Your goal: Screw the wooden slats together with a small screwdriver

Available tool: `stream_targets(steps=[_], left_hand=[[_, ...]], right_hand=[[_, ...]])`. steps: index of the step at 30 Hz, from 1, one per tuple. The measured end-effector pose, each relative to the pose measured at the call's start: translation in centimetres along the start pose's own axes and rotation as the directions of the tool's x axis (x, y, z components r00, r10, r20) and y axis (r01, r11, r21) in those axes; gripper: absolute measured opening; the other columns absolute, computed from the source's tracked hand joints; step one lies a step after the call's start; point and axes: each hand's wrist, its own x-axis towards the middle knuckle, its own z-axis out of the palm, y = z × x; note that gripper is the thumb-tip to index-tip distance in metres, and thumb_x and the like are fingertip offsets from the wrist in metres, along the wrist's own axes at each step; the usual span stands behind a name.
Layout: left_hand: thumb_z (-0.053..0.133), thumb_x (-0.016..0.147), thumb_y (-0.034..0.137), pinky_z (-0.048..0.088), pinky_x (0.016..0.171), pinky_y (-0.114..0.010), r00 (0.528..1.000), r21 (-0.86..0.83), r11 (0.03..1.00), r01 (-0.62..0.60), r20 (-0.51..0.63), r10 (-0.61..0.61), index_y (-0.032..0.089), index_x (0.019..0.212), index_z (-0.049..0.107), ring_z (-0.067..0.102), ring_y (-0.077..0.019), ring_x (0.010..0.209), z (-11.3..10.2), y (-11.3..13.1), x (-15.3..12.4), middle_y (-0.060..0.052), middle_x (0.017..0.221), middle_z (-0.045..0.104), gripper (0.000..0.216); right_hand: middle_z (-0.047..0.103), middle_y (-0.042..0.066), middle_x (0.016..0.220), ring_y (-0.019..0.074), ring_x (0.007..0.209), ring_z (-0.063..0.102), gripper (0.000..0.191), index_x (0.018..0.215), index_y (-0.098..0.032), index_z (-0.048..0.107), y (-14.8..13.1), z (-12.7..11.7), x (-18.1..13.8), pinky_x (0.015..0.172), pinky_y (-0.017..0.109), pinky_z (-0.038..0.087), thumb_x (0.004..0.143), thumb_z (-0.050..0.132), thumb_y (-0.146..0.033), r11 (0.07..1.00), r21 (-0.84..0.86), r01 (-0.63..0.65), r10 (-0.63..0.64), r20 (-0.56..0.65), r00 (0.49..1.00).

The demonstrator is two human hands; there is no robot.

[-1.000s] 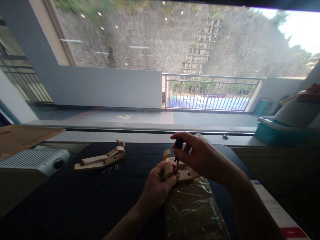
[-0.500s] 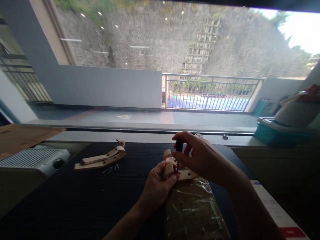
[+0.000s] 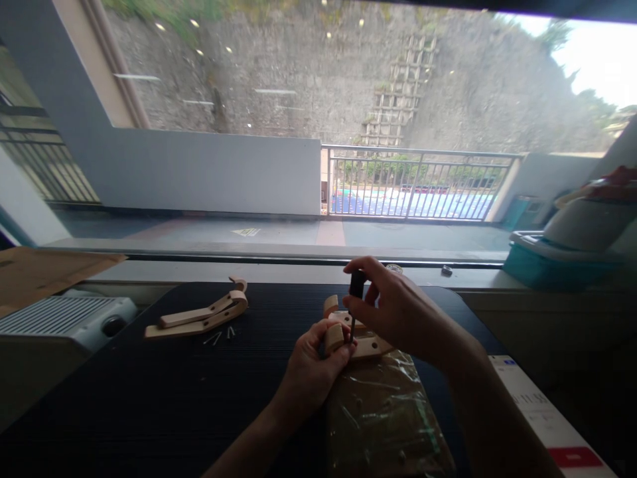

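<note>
My right hand (image 3: 385, 299) is closed around the black handle of a screwdriver (image 3: 357, 284), which stands nearly upright. Its shaft runs down to a pale wooden hook piece (image 3: 368, 348) with dark holes; the tip is hidden by my fingers. With its fingers wrapped round the curled end of that wooden piece, my left hand (image 3: 316, 355) holds it steady. A second curled wooden end (image 3: 331, 305) shows just behind. Under the wood lies a brown board or package wrapped in clear plastic (image 3: 383, 411).
Two more wooden hook pieces (image 3: 199, 318) lie at the left of the dark table (image 3: 149, 398), with several screws (image 3: 219, 336) beside them. A white heater (image 3: 74, 322) and cardboard (image 3: 54, 269) stand left. A teal box (image 3: 547, 265) sits right, near a white printed sheet (image 3: 542, 411).
The whole view has shifted slightly to the left. My right hand's fingers have turned a little on the screwdriver handle; my left hand keeps its hold.
</note>
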Motion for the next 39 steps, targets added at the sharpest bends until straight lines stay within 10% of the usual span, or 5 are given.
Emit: stream_targets(steps=[13, 19, 28, 39], left_hand=[[0.069, 0.069, 0.025, 0.045, 0.07, -0.021, 1.0, 0.002, 1.0, 0.013, -0.012, -0.013, 0.016, 0.079, 0.061, 0.056, -0.0128, 0.074, 0.09, -0.06, 0.03, 0.0, 0.078, 0.062, 0.016], [0.068, 0.068, 0.022, 0.043, 0.065, -0.019, 1.0, -0.008, 1.0, -0.006, -0.006, 0.006, 0.016, 0.077, 0.062, 0.053, -0.0114, 0.07, 0.02, -0.07, 0.11, 0.002, 0.073, 0.059, 0.013], [0.068, 0.07, 0.023, 0.043, 0.068, -0.018, 1.0, 0.014, 1.0, -0.006, 0.006, 0.006, 0.016, 0.078, 0.062, 0.053, -0.0109, 0.072, 0.0, -0.06, -0.06, 0.002, 0.075, 0.059, 0.013], [0.068, 0.07, 0.022, 0.044, 0.068, -0.019, 1.0, -0.017, 1.0, 0.017, 0.002, -0.017, 0.016, 0.079, 0.062, 0.056, -0.012, 0.073, 0.02, -0.02, 0.08, 0.001, 0.075, 0.064, 0.013]], right_hand=[[0.057, -0.002, 0.064, 0.012, 0.056, 0.049, 0.017, 0.094, -0.019, 0.054, 0.01, -0.15, 0.01, 0.05, 0.025, 0.033, 0.084, 0.054, -0.033, 0.989, -0.144, -0.033, 0.024, -0.06, 0.998], [0.064, -0.001, 0.081, 0.0129, 0.067, 0.054, 0.035, 0.12, -0.029, 0.049, -0.45, 0.03, -0.22, 0.055, 0.025, 0.035, 0.085, 0.051, -0.026, 0.999, -0.027, 0.036, -0.035, 0.042, 0.998], [0.054, -0.003, 0.062, 0.0109, 0.055, 0.046, 0.016, 0.087, -0.02, 0.05, 0.44, 0.39, 0.35, 0.048, 0.024, 0.032, 0.083, 0.056, -0.033, 0.996, -0.087, -0.011, 0.007, -0.049, 0.999], [0.057, -0.005, 0.065, 0.009, 0.057, 0.05, 0.011, 0.092, -0.023, 0.055, 0.14, -0.39, -0.02, 0.05, 0.02, 0.037, 0.083, 0.057, -0.03, 0.998, 0.059, 0.02, -0.02, 0.014, 1.0]])
